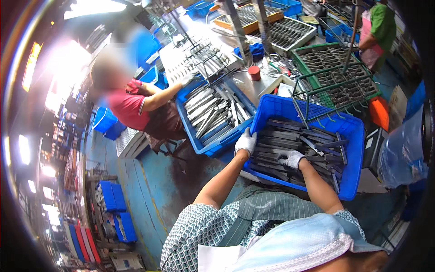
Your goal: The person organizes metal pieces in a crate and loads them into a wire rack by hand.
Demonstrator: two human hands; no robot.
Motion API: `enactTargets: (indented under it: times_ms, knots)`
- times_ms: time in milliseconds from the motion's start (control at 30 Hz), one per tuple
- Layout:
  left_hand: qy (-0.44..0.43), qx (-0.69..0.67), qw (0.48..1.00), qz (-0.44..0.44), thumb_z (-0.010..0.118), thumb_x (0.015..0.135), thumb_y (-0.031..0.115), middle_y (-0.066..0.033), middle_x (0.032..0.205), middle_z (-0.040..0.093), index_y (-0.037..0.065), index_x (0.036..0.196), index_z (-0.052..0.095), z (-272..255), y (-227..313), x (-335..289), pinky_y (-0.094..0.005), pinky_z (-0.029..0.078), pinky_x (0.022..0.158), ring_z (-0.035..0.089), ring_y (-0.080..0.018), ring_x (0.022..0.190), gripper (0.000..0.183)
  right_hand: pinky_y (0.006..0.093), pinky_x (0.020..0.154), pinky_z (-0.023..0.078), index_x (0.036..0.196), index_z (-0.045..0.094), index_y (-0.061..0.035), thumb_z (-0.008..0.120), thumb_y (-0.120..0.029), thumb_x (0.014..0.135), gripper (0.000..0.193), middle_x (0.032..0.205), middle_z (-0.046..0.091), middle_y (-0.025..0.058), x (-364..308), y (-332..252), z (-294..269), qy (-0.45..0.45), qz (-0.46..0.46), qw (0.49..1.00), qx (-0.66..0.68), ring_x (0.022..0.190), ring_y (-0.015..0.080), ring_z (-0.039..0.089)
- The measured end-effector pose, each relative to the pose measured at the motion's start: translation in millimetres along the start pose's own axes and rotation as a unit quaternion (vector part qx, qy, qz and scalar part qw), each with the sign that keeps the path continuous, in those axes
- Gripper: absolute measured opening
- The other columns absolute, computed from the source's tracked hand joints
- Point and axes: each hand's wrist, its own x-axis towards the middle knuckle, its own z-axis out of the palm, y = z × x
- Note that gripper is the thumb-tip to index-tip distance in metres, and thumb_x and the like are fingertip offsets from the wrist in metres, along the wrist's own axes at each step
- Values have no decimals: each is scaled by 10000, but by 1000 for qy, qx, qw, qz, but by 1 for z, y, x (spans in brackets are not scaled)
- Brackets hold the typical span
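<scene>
Working over a blue tub (355, 158), apparently at the step of sorting or gathering the dark strips (277, 138) lying in loose rows inside it. Bracing the tub's left rim with the white-gloved left hand (246, 142), fingers curling over the edge. Resting the right hand (291, 159), also gloved, low on the strips, fingers partly bent and slightly parted, showing no clear hold and so leaving a grasp impossible to tell. Seemingly calling next for closing those fingers around some strips. Also showing, just left, a blue tray (192, 140) of paler strips (210, 109) beside a co-worker (131, 106).
</scene>
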Motion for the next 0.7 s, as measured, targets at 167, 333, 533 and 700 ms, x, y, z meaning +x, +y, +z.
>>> enactTargets:
  times_ms: [167, 333, 533, 700]
  knots:
    - [4, -9, 1000, 14, 437, 818, 387, -219, 1063, 547, 92, 1202, 411, 0, 4, 0, -421, 415, 826, 528, -371, 971, 485, 323, 741, 455, 943, 617, -99, 589, -279, 746, 268, 863, 636, 99, -5, -9, -9, -9, 19, 1000, 2, 799, 226, 599]
    - [-4, 12, 1000, 10, 446, 813, 380, -212, 1049, 554, 96, 1167, 435, -2, 9, -2, -421, 416, 819, 531, -367, 965, 453, 319, 735, 459, 940, 617, -101, 585, -263, 746, 255, 851, 637, 95, -3, -9, -12, -48, 67, 996, 26, 794, 214, 601]
    - [17, -3, 1000, 18, 456, 810, 358, -213, 1019, 565, 94, 1134, 456, -5, 12, -6, -424, 417, 806, 536, -369, 949, 417, 308, 720, 463, 949, 616, -97, 578, -246, 752, 250, 825, 641, 88, -6, -15, -16, -53, 62, 996, 39, 764, 199, 607]
    - [11, -17, 1000, 11, 455, 809, 355, -222, 1004, 567, 88, 1130, 461, -8, 15, -8, -426, 417, 803, 534, -376, 944, 417, 298, 717, 464, 961, 624, -103, 579, -252, 762, 253, 827, 645, 85, -6, -19, -18, -61, 53, 997, 19, 757, 187, 609]
